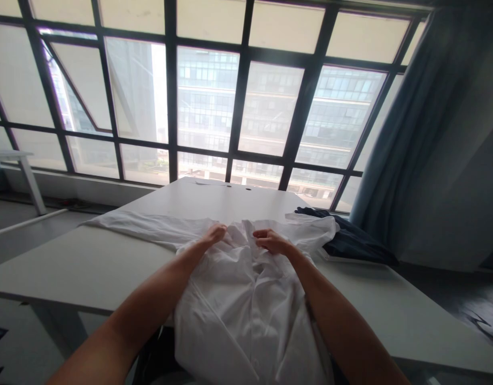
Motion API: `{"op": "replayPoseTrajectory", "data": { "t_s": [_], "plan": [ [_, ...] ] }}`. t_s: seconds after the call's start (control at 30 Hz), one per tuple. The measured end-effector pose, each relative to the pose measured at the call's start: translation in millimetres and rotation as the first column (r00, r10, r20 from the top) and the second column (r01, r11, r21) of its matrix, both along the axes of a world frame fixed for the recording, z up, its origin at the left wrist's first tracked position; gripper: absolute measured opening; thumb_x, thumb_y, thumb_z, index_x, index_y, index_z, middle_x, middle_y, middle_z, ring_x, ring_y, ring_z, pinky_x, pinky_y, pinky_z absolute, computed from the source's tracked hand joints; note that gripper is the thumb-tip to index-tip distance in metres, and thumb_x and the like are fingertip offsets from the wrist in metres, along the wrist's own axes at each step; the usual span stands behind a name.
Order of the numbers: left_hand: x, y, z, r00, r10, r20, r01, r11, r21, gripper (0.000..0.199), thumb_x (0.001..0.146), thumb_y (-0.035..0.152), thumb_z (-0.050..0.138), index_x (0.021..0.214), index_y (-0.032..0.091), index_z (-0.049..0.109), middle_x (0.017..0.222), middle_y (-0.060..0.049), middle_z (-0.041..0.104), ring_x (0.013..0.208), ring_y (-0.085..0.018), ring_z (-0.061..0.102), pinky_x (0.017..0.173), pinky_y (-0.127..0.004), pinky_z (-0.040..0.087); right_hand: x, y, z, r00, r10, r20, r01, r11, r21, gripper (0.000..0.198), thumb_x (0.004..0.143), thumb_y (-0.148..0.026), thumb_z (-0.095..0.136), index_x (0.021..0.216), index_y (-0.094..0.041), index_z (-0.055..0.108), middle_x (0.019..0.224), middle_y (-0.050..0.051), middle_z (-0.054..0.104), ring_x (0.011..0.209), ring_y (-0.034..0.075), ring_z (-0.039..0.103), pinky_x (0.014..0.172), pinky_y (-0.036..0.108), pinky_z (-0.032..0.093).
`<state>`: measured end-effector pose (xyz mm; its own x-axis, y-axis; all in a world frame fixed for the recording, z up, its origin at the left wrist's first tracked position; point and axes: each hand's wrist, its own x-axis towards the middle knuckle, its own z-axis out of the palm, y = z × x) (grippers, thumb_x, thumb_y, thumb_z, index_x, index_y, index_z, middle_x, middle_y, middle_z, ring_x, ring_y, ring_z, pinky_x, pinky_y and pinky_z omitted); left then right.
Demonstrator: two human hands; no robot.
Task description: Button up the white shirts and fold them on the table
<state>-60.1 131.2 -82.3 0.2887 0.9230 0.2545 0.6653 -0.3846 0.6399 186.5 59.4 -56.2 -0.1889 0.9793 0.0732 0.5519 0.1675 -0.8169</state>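
A white button-front shirt (234, 289) lies across the table, its lower part hanging over the near edge towards me. One sleeve (146, 225) stretches out flat to the left, and the other side spreads to the right. My left hand (216, 233) is closed on the shirt's fabric near the collar area. Opposite it, my right hand (270, 240) has its fingers curled at the shirt beside the front placket, thumb and fingertips pinching the cloth. Creases run down the shirt front between my forearms.
The white table (86, 262) extends towards the windows. Dark clothing (356, 238) is heaped on its right side. A blue curtain (394, 144) hangs at the right, and another white table (9, 155) stands far left. Something black is partly visible beneath the shirt.
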Motion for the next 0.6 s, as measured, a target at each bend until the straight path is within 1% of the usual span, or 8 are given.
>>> {"op": "replayPoseTrajectory", "data": {
  "t_s": [0.07,0.13,0.23,0.3,0.4,0.47,0.53,0.6],
  "plan": [
    [2.6,-2.1,2.2,0.992,-0.016,0.122,0.019,1.000,-0.024,0.035,0.090,0.029,0.042,0.069,0.013,0.064,0.070,-0.006,0.063,0.067,-0.018,0.058,0.062,-0.027,0.044,2.0,-2.6,0.8,0.999,0.038,0.020,-0.036,0.997,-0.069,0.028,0.065,-0.034,0.075,0.088,-0.018,0.071,0.055,-0.004,0.059,0.047,0.008,0.047,0.043,0.018,0.035],
    [6.3,-6.3,5.1,0.973,-0.020,0.231,0.030,0.999,-0.042,0.037,0.091,0.038,0.044,0.075,0.013,0.066,0.068,-0.004,0.062,0.063,-0.016,0.056,0.058,-0.026,0.043,1.3,-3.7,1.6,0.999,0.041,0.026,-0.038,0.995,-0.092,0.032,0.066,-0.045,0.077,0.078,-0.017,0.068,0.055,-0.003,0.058,0.047,0.009,0.048,0.042,0.018,0.035],
    [11.0,-12.9,10.6,0.934,-0.031,0.356,0.053,0.997,-0.053,0.034,0.086,0.044,0.054,0.086,0.012,0.067,0.071,-0.003,0.063,0.062,-0.014,0.056,0.057,-0.024,0.044,-5.4,-3.3,2.4,0.999,-0.023,-0.027,0.022,0.999,-0.039,0.049,0.072,-0.064,0.069,0.067,-0.015,0.062,0.054,0.001,0.057,0.047,0.010,0.050,0.041,0.020,0.037],
    [10.7,-15.6,15.6,0.903,-0.066,0.425,0.093,0.995,-0.043,0.032,0.081,0.043,0.062,0.089,0.012,0.066,0.075,-0.003,0.065,0.062,-0.012,0.056,0.057,-0.023,0.045,-10.4,-2.0,3.0,0.993,-0.049,-0.109,0.054,0.998,0.038,0.055,0.074,-0.069,0.064,0.063,-0.016,0.059,0.052,0.001,0.055,0.045,0.011,0.049,0.041,0.021,0.037],
    [2.1,-15.9,24.1,0.844,-0.145,0.516,0.178,0.984,-0.014,0.029,0.071,0.038,0.072,0.083,0.012,0.066,0.076,-0.003,0.065,0.061,-0.012,0.056,0.056,-0.022,0.045,-11.0,-0.2,6.1,0.970,-0.076,-0.230,0.107,0.986,0.129,0.047,0.073,-0.063,0.065,0.067,-0.018,0.057,0.047,-0.003,0.048,0.040,0.009,0.042,0.038,0.022,0.032],
    [-7.2,-14.6,29.3,0.845,-0.147,0.514,0.159,0.987,0.021,0.025,0.068,0.033,0.073,0.079,0.013,0.065,0.070,-0.002,0.064,0.060,-0.012,0.055,0.055,-0.023,0.045,-5.7,-0.5,10.4,0.961,-0.136,-0.242,0.180,0.969,0.169,0.035,0.073,-0.053,0.064,0.074,-0.018,0.057,0.047,-0.005,0.047,0.039,0.010,0.039,0.039,0.023,0.029],
    [-15.9,-13.5,33.0,0.904,-0.086,0.420,0.048,0.994,0.100,0.017,0.069,0.028,0.071,0.076,0.014,0.065,0.065,0.000,0.061,0.060,-0.013,0.055,0.058,-0.024,0.046,1.5,-2.4,15.7,0.958,-0.247,-0.148,0.277,0.929,0.244,0.024,0.075,-0.042,0.060,0.079,-0.018,0.060,0.050,-0.003,0.050,0.043,0.012,0.043,0.044,0.024,0.031],
    [-20.7,-13.3,34.8,0.949,-0.016,0.314,-0.048,0.980,0.196,0.006,0.068,0.020,0.067,0.072,0.015,0.065,0.067,-0.001,0.062,0.064,-0.014,0.056,0.064,-0.026,0.047,7.0,-5.4,20.3,0.910,-0.414,0.023,0.377,0.848,0.374,0.016,0.075,-0.033,0.056,0.079,-0.018,0.063,0.056,0.000,0.056,0.052,0.015,0.050,0.051,0.025,0.033]
  ]
}}
